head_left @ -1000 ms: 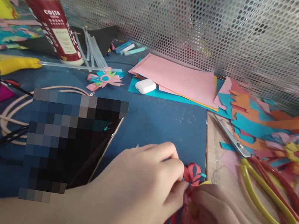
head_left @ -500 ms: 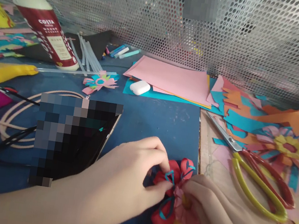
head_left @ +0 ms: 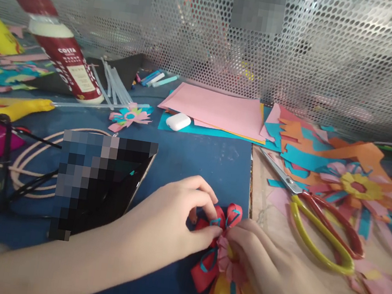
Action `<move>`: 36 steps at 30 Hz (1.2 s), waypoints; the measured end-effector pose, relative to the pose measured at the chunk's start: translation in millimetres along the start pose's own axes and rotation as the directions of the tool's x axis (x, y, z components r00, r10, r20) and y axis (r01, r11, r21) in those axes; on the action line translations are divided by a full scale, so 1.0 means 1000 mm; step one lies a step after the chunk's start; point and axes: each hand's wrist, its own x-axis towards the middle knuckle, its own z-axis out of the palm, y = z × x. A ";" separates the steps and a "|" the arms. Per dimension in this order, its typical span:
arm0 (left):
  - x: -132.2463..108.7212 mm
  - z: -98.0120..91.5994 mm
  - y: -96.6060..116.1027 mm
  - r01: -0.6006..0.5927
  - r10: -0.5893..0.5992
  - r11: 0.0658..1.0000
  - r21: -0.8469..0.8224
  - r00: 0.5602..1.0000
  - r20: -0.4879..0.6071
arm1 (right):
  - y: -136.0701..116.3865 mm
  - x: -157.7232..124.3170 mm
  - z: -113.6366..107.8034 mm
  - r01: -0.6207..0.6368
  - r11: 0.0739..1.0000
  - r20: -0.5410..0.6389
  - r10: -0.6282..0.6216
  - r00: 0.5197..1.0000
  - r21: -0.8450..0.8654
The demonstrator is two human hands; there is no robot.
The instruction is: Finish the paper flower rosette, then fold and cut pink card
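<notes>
A handmade paper flower lies between my hands at the blue table's right side. It has red looped petals with thin blue paper loops inside, a pink frilled middle, and yellow, orange and blue strips hanging below. My left hand pinches a small blue paper loop at a red petal, thumb against forefinger. From the right, my right hand grips the flower near its pink centre, and its fingers cover part of the petals. The tips of the right fingers are partly hidden.
Open scissors with red and yellow handles lie to the right, near paper scraps and another paper flower. Pink sheets and a white case lie behind. Leftward are a phone, cables, a yellow glue gun and a bottle.
The camera view has shifted a little, so the tabletop things sit in different places in the picture. Both hands keep their hold on the flower, with little visible change in the fingers.
</notes>
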 end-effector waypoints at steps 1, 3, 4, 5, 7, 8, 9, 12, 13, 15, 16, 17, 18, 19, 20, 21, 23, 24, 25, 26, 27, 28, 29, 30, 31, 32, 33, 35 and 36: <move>0.000 0.000 0.001 0.007 -0.007 1.000 -0.005 1.000 0.005 | 0.000 0.000 0.000 -0.003 1.000 0.006 0.003 1.000 0.000; 0.001 0.001 0.000 0.011 -0.011 1.000 -0.010 1.000 0.009 | 0.000 0.001 0.000 0.005 1.000 0.009 -0.005 1.000 -0.007; 0.001 0.002 -0.001 0.007 -0.007 1.000 -0.011 1.000 0.010 | 0.000 0.002 0.000 0.012 1.000 0.012 -0.012 1.000 -0.010; 0.001 0.003 -0.002 -0.001 0.001 1.000 -0.010 1.000 0.008 | 0.000 0.002 0.001 0.015 1.000 0.018 -0.015 1.000 -0.010; 0.001 0.006 -0.006 -0.025 0.025 1.000 -0.011 1.000 -0.005 | 0.001 0.002 0.002 0.016 1.000 0.026 -0.016 1.000 -0.005; 0.001 0.007 -0.008 -0.037 0.037 0.999 -0.013 0.999 -0.013 | 0.001 0.002 0.002 0.011 1.000 0.032 -0.011 0.999 -0.003; 0.001 0.009 -0.010 -0.047 0.046 0.999 -0.016 0.999 -0.020 | 0.001 0.001 0.003 0.006 1.000 0.035 -0.006 0.999 -0.002; 0.001 0.011 -0.011 -0.058 0.057 0.998 -0.021 0.998 -0.029 | 0.001 0.000 0.004 0.006 1.000 0.028 -0.006 1.000 0.005; 0.001 0.011 -0.011 -0.059 0.058 0.998 -0.021 0.998 -0.032 | 0.001 0.000 0.004 0.010 1.000 0.022 -0.010 1.000 0.009; 0.000 0.012 -0.009 -0.060 0.059 0.998 -0.020 0.997 -0.043 | 0.001 0.000 0.005 0.018 1.000 0.018 -0.019 1.000 0.011; -0.001 0.012 -0.009 -0.060 0.059 0.998 -0.021 0.997 -0.050 | 0.001 0.000 0.006 0.021 1.000 0.019 -0.021 1.000 0.008; -0.001 0.013 -0.008 -0.060 0.059 0.998 -0.024 0.997 -0.056 | 0.001 0.000 0.007 0.023 1.000 0.019 -0.023 1.000 0.003; -0.002 0.014 -0.008 -0.059 0.057 0.998 -0.026 0.996 -0.061 | 0.000 0.000 0.007 0.026 1.000 0.019 -0.026 0.999 0.000; -0.003 0.015 -0.008 -0.057 0.055 0.998 -0.027 0.996 -0.066 | 0.000 0.001 0.007 0.027 1.000 0.018 -0.027 0.999 -0.003; -0.003 0.016 -0.008 -0.053 0.051 0.998 -0.024 0.996 -0.074 | 0.000 0.001 0.007 0.029 1.000 0.014 -0.029 0.999 -0.004; -0.004 0.018 -0.008 -0.047 0.045 0.999 -0.017 0.995 -0.087 | 0.000 0.001 0.006 0.029 1.000 0.009 -0.029 1.000 -0.002; -0.004 0.020 -0.007 -0.032 0.033 0.999 0.009 0.993 -0.114 | -0.001 0.001 0.005 0.031 1.000 0.006 -0.031 1.000 0.008; -0.004 0.022 -0.007 -0.025 0.028 0.999 0.025 0.991 -0.127 | -0.001 0.001 0.004 0.031 0.999 0.007 -0.031 0.999 0.013; -0.004 0.023 -0.007 -0.019 0.024 0.999 0.041 0.990 -0.139 | -0.001 0.001 0.003 0.030 0.999 0.013 -0.030 0.999 0.017; -0.004 0.024 -0.006 -0.014 0.022 0.998 0.053 0.989 -0.148 | -0.001 0.001 0.003 0.029 0.999 0.017 -0.029 0.999 0.023; -0.003 0.025 -0.005 -0.009 0.018 0.998 0.062 0.988 -0.157 | -0.001 0.001 0.003 0.026 0.999 0.018 -0.027 0.999 0.029; -0.003 0.026 -0.005 -0.004 0.015 0.998 0.066 0.986 -0.163 | -0.001 0.001 0.003 0.022 0.999 0.018 -0.022 1.000 0.038; -0.003 0.026 -0.004 -0.001 0.012 0.998 0.065 0.986 -0.168 | -0.001 0.001 0.003 0.015 0.999 0.017 -0.016 1.000 0.049; -0.003 0.026 -0.003 0.001 0.009 0.998 0.059 0.985 -0.171 | -0.001 0.001 0.004 0.012 0.998 0.015 -0.013 1.000 0.062; -0.004 0.027 -0.002 0.004 0.005 0.999 0.050 0.985 -0.174 | -0.001 0.000 0.005 0.006 0.997 0.014 -0.007 1.000 0.075; -0.004 0.027 -0.002 0.007 0.000 0.999 0.041 0.984 -0.176 | -0.001 0.000 0.005 -0.002 0.996 0.014 0.001 1.000 0.085; -0.004 0.027 -0.001 0.012 -0.006 0.999 0.032 0.984 -0.180 | -0.002 0.000 0.006 -0.010 0.996 0.014 0.009 1.000 0.091; -0.004 0.027 0.001 0.025 -0.023 1.000 0.009 0.983 -0.181 | -0.003 0.000 0.006 -0.019 0.996 0.009 0.018 1.000 0.090; -0.005 0.027 0.001 0.029 -0.029 1.000 -0.002 0.984 -0.178 | -0.003 0.000 0.007 -0.016 0.996 0.004 0.016 1.000 0.083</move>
